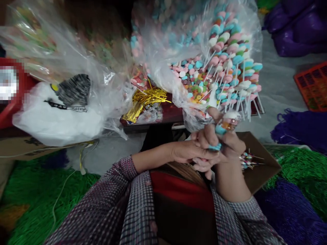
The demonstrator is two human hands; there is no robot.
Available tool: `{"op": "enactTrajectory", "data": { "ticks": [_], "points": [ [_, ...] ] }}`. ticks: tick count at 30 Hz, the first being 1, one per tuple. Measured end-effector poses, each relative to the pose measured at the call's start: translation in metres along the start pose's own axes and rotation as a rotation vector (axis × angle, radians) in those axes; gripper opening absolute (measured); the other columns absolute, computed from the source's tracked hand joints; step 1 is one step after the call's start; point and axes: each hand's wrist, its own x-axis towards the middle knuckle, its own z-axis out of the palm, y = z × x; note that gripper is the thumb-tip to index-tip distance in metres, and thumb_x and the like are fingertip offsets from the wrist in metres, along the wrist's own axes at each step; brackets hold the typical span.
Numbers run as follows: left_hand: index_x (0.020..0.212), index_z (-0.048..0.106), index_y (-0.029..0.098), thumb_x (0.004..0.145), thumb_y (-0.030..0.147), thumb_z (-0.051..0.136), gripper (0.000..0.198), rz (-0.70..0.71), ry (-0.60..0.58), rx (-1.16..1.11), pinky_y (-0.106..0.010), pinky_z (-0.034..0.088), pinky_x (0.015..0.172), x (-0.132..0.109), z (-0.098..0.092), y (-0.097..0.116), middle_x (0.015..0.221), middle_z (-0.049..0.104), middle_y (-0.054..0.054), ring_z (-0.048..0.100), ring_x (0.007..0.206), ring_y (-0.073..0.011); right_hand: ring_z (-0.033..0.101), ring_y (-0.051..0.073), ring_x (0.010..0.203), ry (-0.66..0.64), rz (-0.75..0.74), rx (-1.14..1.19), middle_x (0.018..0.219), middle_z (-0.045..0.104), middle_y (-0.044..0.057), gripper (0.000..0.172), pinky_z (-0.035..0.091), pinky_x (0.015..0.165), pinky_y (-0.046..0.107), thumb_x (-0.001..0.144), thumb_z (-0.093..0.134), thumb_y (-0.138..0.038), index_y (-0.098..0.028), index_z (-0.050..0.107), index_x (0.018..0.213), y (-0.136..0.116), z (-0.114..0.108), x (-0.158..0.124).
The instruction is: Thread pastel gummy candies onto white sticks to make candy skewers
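A candy skewer [227,124] of white, orange and blue pieces, with a shiny surface like clear wrap, is held between my two hands in front of my chest. My right hand [231,141] is closed around its side. My left hand [194,151] has its fingers bent at the lower end, by a blue candy piece; motion blur hides the exact grip, and the stick is not visible. Just beyond them, a pile of candy skewers [231,68] on white sticks lies over a clear plastic bag [163,64] of loose coloured candies [190,73].
Gold twist ties [149,97] lie at the table edge. Left of them are a white plastic bag [63,126] and a grey knitted piece [74,90]. A cardboard box [265,163] with wrapped skewers stands below right. An orange crate [313,86] and green strands [298,170] are farther right.
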Motion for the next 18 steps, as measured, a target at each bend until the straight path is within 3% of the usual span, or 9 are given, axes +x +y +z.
{"op": "enactTrajectory", "data": {
  "ticks": [2, 4, 6, 7, 9, 13, 14, 16, 18],
  "points": [
    [0.066, 0.052, 0.021, 0.083, 0.072, 0.063, 0.055, 0.053, 0.241, 0.22, -0.034, 0.054, 0.064, -0.007, -0.009, 0.004, 0.051, 0.041, 0.007, 0.044, 0.047, -0.0108, 0.058, 0.014, 0.049, 0.173, -0.099, -0.062, 0.056, 0.052, -0.008, 0.033, 0.06, 0.066, 0.037, 0.078, 0.08, -0.053, -0.031, 0.066, 0.099, 0.006, 0.014, 0.005],
    [0.076, 0.057, 0.021, 0.089, 0.063, 0.062, 0.044, 0.133, 0.595, 0.543, -0.033, 0.053, 0.069, -0.015, -0.018, 0.01, 0.06, 0.054, 0.003, 0.053, 0.057, -0.0137, 0.064, 0.016, 0.061, 0.319, -0.206, -0.167, 0.063, 0.057, -0.006, 0.026, 0.061, 0.078, 0.038, 0.082, 0.08, -0.043, -0.031, 0.063, 0.097, 0.013, 0.023, 0.01],
    [0.081, 0.06, 0.021, 0.089, 0.054, 0.066, 0.034, 0.228, 0.901, 0.829, -0.033, 0.053, 0.077, -0.022, -0.024, 0.014, 0.072, 0.063, -0.001, 0.061, 0.07, -0.0175, 0.069, 0.017, 0.072, 0.383, -0.286, -0.242, 0.07, 0.061, -0.005, 0.022, 0.06, 0.088, 0.039, 0.085, 0.078, -0.039, -0.031, 0.063, 0.099, 0.017, 0.027, 0.014],
    [0.081, 0.061, 0.021, 0.088, 0.05, 0.068, 0.031, 0.27, 0.984, 0.894, -0.033, 0.052, 0.079, -0.025, -0.025, 0.014, 0.075, 0.065, -0.002, 0.063, 0.074, -0.0183, 0.07, 0.017, 0.075, 0.38, -0.301, -0.256, 0.072, 0.062, -0.004, 0.021, 0.06, 0.09, 0.039, 0.086, 0.077, -0.039, -0.031, 0.063, 0.099, 0.018, 0.028, 0.016],
    [0.078, 0.061, 0.021, 0.089, 0.052, 0.067, 0.034, 0.291, 0.933, 0.804, -0.032, 0.053, 0.075, -0.032, -0.026, 0.013, 0.07, 0.063, -0.001, 0.061, 0.067, -0.0163, 0.071, 0.019, 0.078, 0.291, -0.248, -0.242, 0.075, 0.065, -0.003, 0.027, 0.061, 0.089, 0.041, 0.084, 0.079, -0.044, -0.031, 0.064, 0.102, 0.015, 0.026, 0.017],
    [0.069, 0.054, 0.021, 0.081, 0.072, 0.066, 0.054, 0.209, 0.344, 0.18, -0.034, 0.055, 0.064, -0.044, -0.023, 0.009, 0.049, 0.038, 0.009, 0.04, 0.042, -0.0088, 0.074, 0.024, 0.08, 0.028, -0.002, -0.163, 0.087, 0.072, 0.002, 0.05, 0.064, 0.076, 0.043, 0.069, 0.087, -0.057, -0.029, 0.066, 0.105, 0.002, 0.02, 0.021],
    [0.068, 0.052, 0.021, 0.079, 0.074, 0.068, 0.056, 0.218, 0.26, 0.083, -0.035, 0.056, 0.063, -0.047, -0.023, 0.01, 0.048, 0.034, 0.011, 0.037, 0.041, -0.0078, 0.074, 0.023, 0.08, 0.015, 0.02, -0.151, 0.089, 0.073, 0.002, 0.049, 0.064, 0.074, 0.042, 0.069, 0.088, -0.055, -0.029, 0.067, 0.105, 0.001, 0.02, 0.024],
    [0.071, 0.052, 0.021, 0.081, 0.073, 0.067, 0.055, 0.296, 0.327, 0.085, -0.033, 0.053, 0.061, -0.053, -0.026, 0.012, 0.049, 0.035, 0.01, 0.037, 0.042, -0.0078, 0.075, 0.021, 0.079, 0.072, -0.024, -0.144, 0.091, 0.074, 0.001, 0.039, 0.065, 0.073, 0.041, 0.073, 0.087, -0.046, -0.029, 0.067, 0.101, 0.006, 0.025, 0.031],
    [0.076, 0.055, 0.021, 0.085, 0.068, 0.066, 0.049, 0.414, 0.655, 0.297, -0.028, 0.044, 0.058, -0.059, -0.03, 0.016, 0.053, 0.041, 0.008, 0.04, 0.047, -0.0089, 0.076, 0.019, 0.082, 0.161, -0.129, -0.162, 0.093, 0.074, 0.0, 0.029, 0.064, 0.077, 0.039, 0.078, 0.085, -0.04, -0.029, 0.067, 0.098, 0.016, 0.034, 0.04]
  ]
}}
